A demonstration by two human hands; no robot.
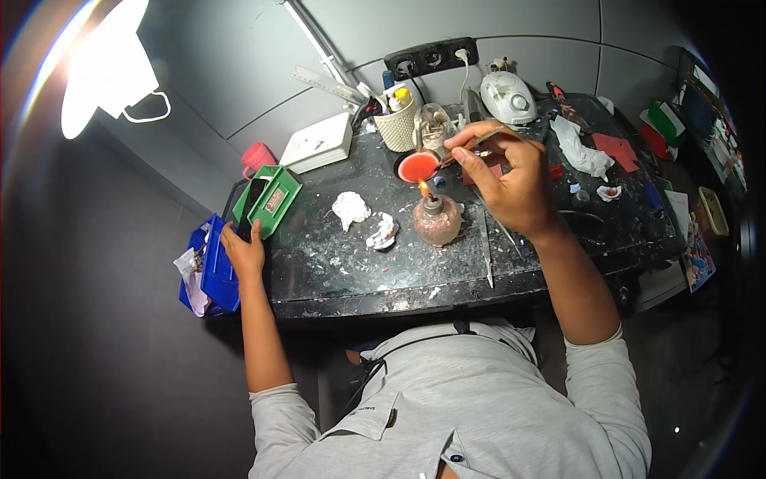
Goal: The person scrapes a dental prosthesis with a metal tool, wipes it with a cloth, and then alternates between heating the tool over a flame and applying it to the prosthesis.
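Observation:
My right hand [515,180] is closed in a pinch on a thin metal wax tool [483,153]. The tool's working end is just right of a round dish of red wax [419,168], close to the flame of a glass alcohol lamp [437,222]. At the table's left edge, the fingers of my left hand [245,251] are closed around the lower end of a black flat object [253,203]. That object leans across a green bin [275,203], and my hand also rests by a blue bin [219,271].
Crumpled white tissues [351,209] lie left of the lamp. Slim metal instruments [487,247] lie to its right. A pen cup [396,124], a white box [317,144] and a white device [508,96] stand at the back. Red sheets [616,152] lie at right.

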